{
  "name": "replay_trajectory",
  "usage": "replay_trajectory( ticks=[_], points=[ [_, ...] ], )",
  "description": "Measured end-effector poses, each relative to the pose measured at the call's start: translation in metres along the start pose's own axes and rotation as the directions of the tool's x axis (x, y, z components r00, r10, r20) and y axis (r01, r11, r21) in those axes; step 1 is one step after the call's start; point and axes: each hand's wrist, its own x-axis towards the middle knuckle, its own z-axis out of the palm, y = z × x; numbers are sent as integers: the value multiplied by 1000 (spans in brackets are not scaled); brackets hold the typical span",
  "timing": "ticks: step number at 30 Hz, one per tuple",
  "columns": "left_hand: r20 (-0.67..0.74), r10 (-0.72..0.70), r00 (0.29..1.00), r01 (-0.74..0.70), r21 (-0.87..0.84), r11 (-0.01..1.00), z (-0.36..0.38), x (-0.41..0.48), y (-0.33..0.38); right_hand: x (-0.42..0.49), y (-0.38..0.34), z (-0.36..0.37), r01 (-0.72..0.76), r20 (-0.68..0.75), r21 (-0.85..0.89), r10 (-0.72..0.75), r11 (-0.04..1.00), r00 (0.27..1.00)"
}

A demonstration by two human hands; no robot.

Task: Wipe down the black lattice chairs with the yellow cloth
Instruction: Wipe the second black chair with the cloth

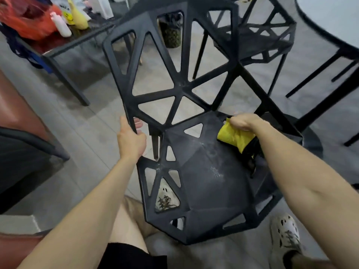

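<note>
A black lattice chair (194, 117) stands just in front of the person, its back rising away from the camera and its seat spread out below. The left hand (131, 141) is closed around the left edge of the chair back, low down where the back meets the seat, with the thumb lying up along the bar. The right hand (242, 122) is closed on a yellow cloth (234, 136), pressing it onto the far right part of the seat near the foot of the back; a dark part of the cloth hangs under the forearm. Pale dusty specks show on the seat between the two arms.

A second black lattice chair (260, 35) stands just behind the first, partly seen through its openings, close to a round white table (330, 18) at the upper right. Dark table legs slant down beside the right arm. At the upper left a dark low table (64, 47) carries a red bag (25, 20), a white bottle (61, 25) and a yellow bottle (78, 18). A brown seat (13, 111) with a dark frame crowds the left edge. The floor (93, 121) is grey tile. The person's bare knee sits under the seat front, and a pale patterned shoe (285, 237) rests on the floor at the lower right.
</note>
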Motion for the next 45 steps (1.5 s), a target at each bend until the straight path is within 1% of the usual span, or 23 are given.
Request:
replay_trajectory(
  ticks=[4, 8, 11, 15, 19, 21, 22, 23, 25, 26, 27, 28, 30, 31, 33, 35, 36, 37, 39, 40, 42, 44, 45],
  points=[
    [147, 118, 982, -116, -26, 993, 33, -5, 17, -45, 67, 14, -173, 6, 154, 174, 973, 985],
    [291, 186, 938, -174, -67, 982, 62, -19, 35, -88, 126, 35, -267, -14, 186, 274, 946, 962],
    [363, 215, 907, -221, -26, 975, 63, -24, 37, -112, 146, 52, -273, 17, 225, 276, 935, 961],
    [419, 205, 884, -245, 43, 969, 56, -26, 35, -144, 152, 70, -278, -8, 336, 297, 900, 955],
    [467, 206, 860, -278, 88, 957, 49, -37, 37, -172, 160, 87, -312, 61, 379, 313, 871, 948],
    [503, 226, 834, -312, 92, 946, 53, -45, 41, -186, 167, 95, -330, 43, 400, 342, 855, 939],
    [522, 237, 819, -329, 90, 940, 56, -49, 43, -192, 168, 100, -317, -24, 407, 357, 857, 934],
    [533, 238, 812, -333, 87, 939, 58, -53, 47, -198, 168, 104, -283, -129, 419, 365, 863, 922],
    [525, 216, 823, -295, 72, 953, 61, -55, 58, -207, 158, 107, -149, -361, 449, 331, 881, 872],
    [517, 199, 833, -272, 70, 960, 64, -53, 65, -210, 150, 107, -72, -434, 487, 312, 870, 845],
    [505, 186, 843, -256, 74, 964, 67, -50, 74, -211, 142, 103, 0, -468, 551, 309, 835, 828],
    [492, 181, 852, -245, 69, 967, 72, -45, 83, -211, 132, 97, 66, -472, 639, 323, 766, 820],
    [471, 180, 864, -228, 48, 972, 82, -33, 100, -205, 116, 83, 148, -436, 796, 386, 587, 813],
    [473, 184, 862, -224, 30, 974, 88, -27, 106, -200, 110, 77, 178, -427, 844, 434, 506, 793],
    [493, 195, 848, -217, -13, 976, 101, -17, 106, -188, 96, 67, 255, -452, 881, 548, 399, 704],
    [517, 208, 830, -211, -53, 976, 112, -6, 97, -176, 81, 58, 345, -498, 867, 670, 361, 551],
    [526, 217, 823, -206, -80, 975, 116, -3, 93, -167, 74, 53, 385, -521, 848, 711, 365, 472],
    [530, 230, 816, -199, -116, 973, 118, -2, 92, -155, 68, 50, 409, -536, 832, 736, 376, 413],
    [519, 246, 819, -175, -182, 967, 119, -5, 91, -123, 49, 45, 407, -550, 818, 757, 405, 353],
    [508, 246, 825, -171, -191, 967, 119, -7, 90, -107, 33, 45, 405, -565, 809, 754, 425, 336],
    [487, 260, 834, -206, -162, 965, 117, -8, 89, -82, -10, 55, 425, -665, 738, 673, 525, 324],
    [489, 280, 826, -225, -170, 959, 117, -7, 88, -76, -38, 71, 447, -771, 637, 525, 628, 361],
    [495, 277, 824, -208, -192, 959, 117, -7, 88, -76, -33, 76, 476, -816, 576, 438, 664, 376]
  ],
)
